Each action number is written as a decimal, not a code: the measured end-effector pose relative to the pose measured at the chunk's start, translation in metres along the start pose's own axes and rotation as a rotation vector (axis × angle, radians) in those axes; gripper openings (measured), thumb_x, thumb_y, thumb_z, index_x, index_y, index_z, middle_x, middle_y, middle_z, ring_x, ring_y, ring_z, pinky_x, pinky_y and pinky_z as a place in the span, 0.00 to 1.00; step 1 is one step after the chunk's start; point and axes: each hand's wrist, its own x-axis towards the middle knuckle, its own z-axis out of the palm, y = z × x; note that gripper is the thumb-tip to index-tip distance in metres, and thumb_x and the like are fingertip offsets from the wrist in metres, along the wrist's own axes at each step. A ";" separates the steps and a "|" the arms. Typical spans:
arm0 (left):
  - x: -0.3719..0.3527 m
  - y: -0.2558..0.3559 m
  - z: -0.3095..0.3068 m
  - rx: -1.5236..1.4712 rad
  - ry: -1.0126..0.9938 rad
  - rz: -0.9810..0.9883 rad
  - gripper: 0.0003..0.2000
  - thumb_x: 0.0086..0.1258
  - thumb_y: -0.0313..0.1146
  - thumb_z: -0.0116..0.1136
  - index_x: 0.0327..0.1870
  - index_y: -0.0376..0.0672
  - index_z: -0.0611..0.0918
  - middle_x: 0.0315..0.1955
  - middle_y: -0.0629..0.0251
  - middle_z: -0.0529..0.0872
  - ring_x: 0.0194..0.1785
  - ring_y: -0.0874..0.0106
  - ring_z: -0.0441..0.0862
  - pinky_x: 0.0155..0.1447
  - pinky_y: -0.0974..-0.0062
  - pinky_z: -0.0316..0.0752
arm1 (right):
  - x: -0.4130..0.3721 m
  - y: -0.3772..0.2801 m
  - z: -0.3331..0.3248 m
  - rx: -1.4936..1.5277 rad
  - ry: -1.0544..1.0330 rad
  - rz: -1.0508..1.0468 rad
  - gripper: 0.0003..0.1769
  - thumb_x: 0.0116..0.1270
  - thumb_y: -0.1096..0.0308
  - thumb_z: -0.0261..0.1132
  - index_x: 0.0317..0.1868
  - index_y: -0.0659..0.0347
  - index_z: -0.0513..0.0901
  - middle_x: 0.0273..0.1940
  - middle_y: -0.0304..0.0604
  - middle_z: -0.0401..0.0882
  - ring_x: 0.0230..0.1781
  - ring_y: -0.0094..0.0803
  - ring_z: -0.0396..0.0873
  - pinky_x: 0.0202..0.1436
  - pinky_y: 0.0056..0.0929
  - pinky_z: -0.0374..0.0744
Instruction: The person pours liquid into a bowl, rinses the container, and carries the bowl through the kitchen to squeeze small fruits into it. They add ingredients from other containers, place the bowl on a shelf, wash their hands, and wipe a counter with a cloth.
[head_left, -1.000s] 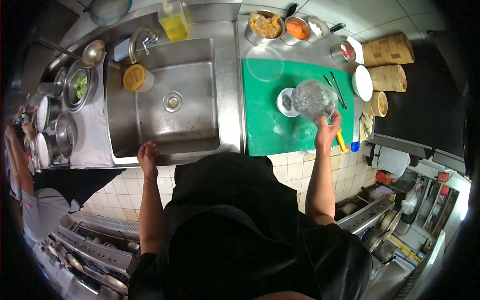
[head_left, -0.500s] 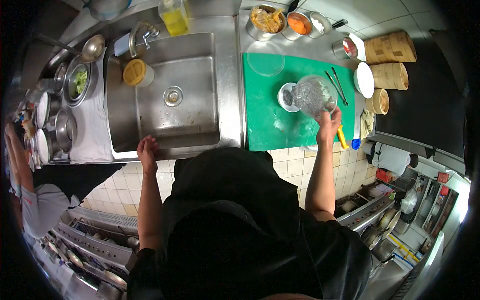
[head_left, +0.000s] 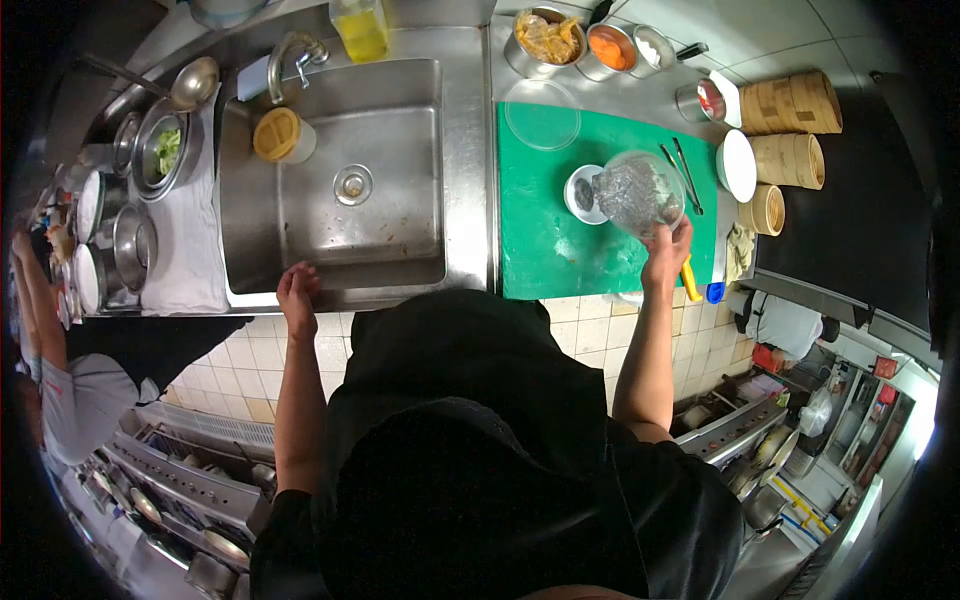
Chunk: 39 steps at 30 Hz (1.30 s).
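My right hand (head_left: 666, 252) is closed on the near rim of a clear plastic bowl (head_left: 640, 192). The bowl is tipped to the left over a small white bowl (head_left: 584, 196) on the green cutting board (head_left: 545, 265). Something speckled grey fills the clear bowl, and a dark grey mass shows in the white one. Metal tongs (head_left: 684, 178) lie just right of the clear bowl. A yellow handle (head_left: 690, 280) shows beside my right wrist. Over the front edge of the sink (head_left: 400, 200), my left hand (head_left: 298, 292) hangs with fingers loosely bent, holding nothing visible.
A yellow-lidded tub (head_left: 284, 136) stands in the sink under the faucet (head_left: 292, 62). A clear round lid (head_left: 543, 115) lies at the board's back edge. Bamboo steamers (head_left: 788, 160) and a white bowl (head_left: 737, 166) line the right. A co-worker (head_left: 85, 400) is at far left.
The camera view has shifted slightly. My right hand still holds the clear bowl tipped over the white bowl, and my left hand stays at the sink edge.
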 end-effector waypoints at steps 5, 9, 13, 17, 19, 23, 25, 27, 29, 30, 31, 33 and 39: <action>0.000 0.000 -0.001 -0.019 -0.006 -0.018 0.12 0.74 0.39 0.59 0.49 0.42 0.83 0.40 0.64 0.87 0.37 0.74 0.83 0.45 0.75 0.80 | 0.001 0.000 -0.003 -0.037 0.000 -0.002 0.27 0.66 0.67 0.65 0.63 0.66 0.67 0.58 0.46 0.72 0.54 0.34 0.76 0.44 0.33 0.85; -0.001 0.002 0.001 -0.017 -0.017 -0.001 0.12 0.74 0.40 0.60 0.50 0.42 0.83 0.39 0.64 0.87 0.37 0.74 0.83 0.45 0.75 0.81 | 0.002 -0.003 -0.002 -0.001 -0.006 0.014 0.27 0.65 0.67 0.64 0.63 0.65 0.67 0.59 0.47 0.72 0.54 0.35 0.77 0.44 0.34 0.85; 0.000 0.001 -0.001 -0.023 -0.013 -0.007 0.13 0.75 0.40 0.59 0.50 0.41 0.83 0.39 0.64 0.87 0.37 0.74 0.83 0.45 0.75 0.81 | -0.002 -0.015 0.005 0.191 0.000 0.138 0.26 0.66 0.63 0.61 0.62 0.64 0.69 0.58 0.48 0.75 0.51 0.40 0.81 0.42 0.36 0.86; 0.003 -0.001 -0.002 -0.026 -0.008 -0.009 0.13 0.75 0.41 0.59 0.50 0.41 0.83 0.40 0.63 0.87 0.36 0.74 0.83 0.45 0.75 0.81 | 0.007 0.000 -0.005 0.316 -0.016 0.260 0.26 0.68 0.57 0.57 0.61 0.62 0.70 0.56 0.48 0.77 0.48 0.43 0.83 0.41 0.36 0.86; -0.001 0.004 0.001 -0.014 -0.012 0.000 0.13 0.75 0.41 0.58 0.50 0.41 0.83 0.40 0.63 0.87 0.37 0.74 0.84 0.45 0.74 0.81 | 0.007 -0.002 -0.006 0.342 -0.043 0.287 0.26 0.68 0.57 0.57 0.62 0.62 0.70 0.57 0.48 0.77 0.49 0.42 0.82 0.42 0.37 0.86; -0.003 0.007 0.002 0.006 -0.037 0.011 0.14 0.76 0.41 0.57 0.51 0.41 0.83 0.41 0.62 0.87 0.38 0.73 0.84 0.45 0.74 0.81 | 0.002 -0.019 -0.002 0.447 -0.064 0.368 0.26 0.67 0.56 0.57 0.62 0.62 0.70 0.56 0.47 0.78 0.47 0.40 0.82 0.39 0.34 0.87; -0.001 0.007 0.000 0.010 -0.038 0.000 0.14 0.76 0.42 0.57 0.51 0.41 0.83 0.41 0.62 0.87 0.38 0.73 0.84 0.45 0.73 0.81 | 0.002 -0.019 -0.002 0.497 -0.082 0.381 0.26 0.67 0.57 0.58 0.61 0.61 0.70 0.54 0.47 0.78 0.45 0.39 0.83 0.38 0.33 0.88; 0.000 0.005 -0.002 0.012 -0.037 -0.012 0.15 0.76 0.42 0.57 0.52 0.41 0.83 0.41 0.63 0.87 0.38 0.73 0.84 0.45 0.73 0.81 | 0.002 -0.020 -0.001 0.546 -0.103 0.394 0.25 0.67 0.57 0.58 0.61 0.61 0.69 0.53 0.46 0.78 0.42 0.39 0.84 0.37 0.31 0.89; -0.002 0.003 -0.002 0.003 -0.048 0.010 0.16 0.76 0.44 0.58 0.52 0.41 0.83 0.41 0.63 0.87 0.38 0.72 0.84 0.45 0.72 0.81 | 0.002 -0.022 -0.001 0.663 -0.121 0.490 0.27 0.66 0.56 0.59 0.61 0.61 0.69 0.52 0.47 0.79 0.38 0.39 0.84 0.34 0.28 0.89; -0.001 0.003 -0.002 0.002 -0.051 0.010 0.16 0.76 0.44 0.58 0.52 0.41 0.83 0.41 0.63 0.87 0.38 0.72 0.84 0.45 0.72 0.81 | 0.002 -0.024 0.001 0.662 -0.119 0.488 0.27 0.66 0.56 0.59 0.61 0.61 0.69 0.52 0.47 0.79 0.38 0.39 0.84 0.34 0.28 0.89; -0.001 0.003 -0.002 0.006 -0.041 -0.006 0.16 0.76 0.44 0.58 0.52 0.41 0.83 0.41 0.63 0.87 0.38 0.72 0.84 0.45 0.73 0.81 | 0.002 -0.026 0.003 0.670 -0.101 0.506 0.27 0.66 0.56 0.60 0.61 0.62 0.69 0.52 0.47 0.79 0.36 0.39 0.85 0.33 0.27 0.89; -0.001 0.005 -0.001 0.009 -0.031 -0.021 0.16 0.76 0.44 0.58 0.52 0.41 0.82 0.41 0.63 0.87 0.38 0.72 0.84 0.45 0.73 0.81 | 0.002 -0.026 0.003 0.679 -0.083 0.523 0.28 0.65 0.56 0.60 0.60 0.63 0.70 0.51 0.47 0.80 0.35 0.39 0.85 0.33 0.26 0.89; -0.003 0.006 0.000 -0.019 -0.024 -0.020 0.15 0.75 0.44 0.59 0.52 0.42 0.82 0.40 0.65 0.87 0.38 0.73 0.83 0.45 0.74 0.80 | 0.001 -0.031 0.004 0.600 -0.122 0.475 0.28 0.66 0.55 0.59 0.60 0.66 0.71 0.50 0.48 0.82 0.31 0.38 0.85 0.34 0.25 0.89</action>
